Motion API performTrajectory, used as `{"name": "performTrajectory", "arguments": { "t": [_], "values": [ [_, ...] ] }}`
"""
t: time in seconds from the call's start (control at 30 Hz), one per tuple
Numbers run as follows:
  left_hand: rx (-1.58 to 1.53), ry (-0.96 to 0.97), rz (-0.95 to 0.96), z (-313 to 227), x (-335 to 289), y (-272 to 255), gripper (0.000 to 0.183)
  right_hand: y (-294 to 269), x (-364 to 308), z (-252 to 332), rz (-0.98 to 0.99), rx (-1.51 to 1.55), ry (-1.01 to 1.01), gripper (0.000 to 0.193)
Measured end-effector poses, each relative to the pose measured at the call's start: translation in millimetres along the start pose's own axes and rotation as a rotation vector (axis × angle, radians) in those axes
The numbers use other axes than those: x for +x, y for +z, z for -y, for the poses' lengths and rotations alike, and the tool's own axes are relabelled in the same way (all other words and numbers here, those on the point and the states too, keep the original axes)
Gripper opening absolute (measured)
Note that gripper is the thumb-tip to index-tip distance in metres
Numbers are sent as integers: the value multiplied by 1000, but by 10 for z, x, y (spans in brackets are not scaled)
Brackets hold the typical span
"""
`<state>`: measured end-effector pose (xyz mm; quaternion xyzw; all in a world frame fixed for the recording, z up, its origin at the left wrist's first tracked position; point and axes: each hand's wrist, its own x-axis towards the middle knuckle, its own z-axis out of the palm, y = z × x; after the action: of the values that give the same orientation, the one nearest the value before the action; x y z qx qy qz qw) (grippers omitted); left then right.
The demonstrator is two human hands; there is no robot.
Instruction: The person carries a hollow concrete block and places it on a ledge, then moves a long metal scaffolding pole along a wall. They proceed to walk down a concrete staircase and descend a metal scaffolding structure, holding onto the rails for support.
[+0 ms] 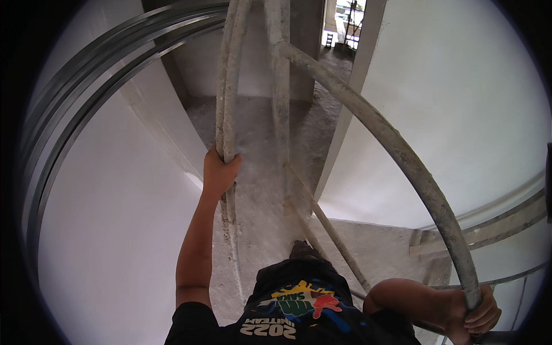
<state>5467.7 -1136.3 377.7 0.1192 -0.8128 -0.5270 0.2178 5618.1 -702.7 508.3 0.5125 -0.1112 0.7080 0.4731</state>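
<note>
- Left hand (221, 171): fingers wrapped around two dusty, rough-crusted poles (232, 86) that run side by side, left of centre.
- Right hand (476, 315): clenched at lower right around the lower part of one long pole (402, 154), whose bend may be partly lens distortion.
- That pole meets one upright centre pole (280, 98) near the top; one thinner bar (332, 233) slants down below. Count: two poles in the left grip, one in the right, one upright between them, at least one slanting bar.
- Likely risks: the crust could make a grip slip; uneven support from the hands could swing the poles into a wall; a low bar could catch the one visible shoe (301, 250).
- Farther out: two pale walls, left (115, 201) and right (448, 86); one dusty floor (253, 132); one opening (339, 34); several overlapping metal strips (66, 138), too merged to count.
</note>
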Motion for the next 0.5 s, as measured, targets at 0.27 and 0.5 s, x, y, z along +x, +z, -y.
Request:
{"name": "performTrajectory", "arguments": {
  "t": [0.27, 0.5],
  "values": [
    [9, 39, -17, 42, 529, -161, 31, 186, -309, -493, -111, 33, 17, 54],
    [9, -21, -45, -236, 453, -8, 22, 131, -113, -456, -168, -31, 37, 55]
  ]
}}
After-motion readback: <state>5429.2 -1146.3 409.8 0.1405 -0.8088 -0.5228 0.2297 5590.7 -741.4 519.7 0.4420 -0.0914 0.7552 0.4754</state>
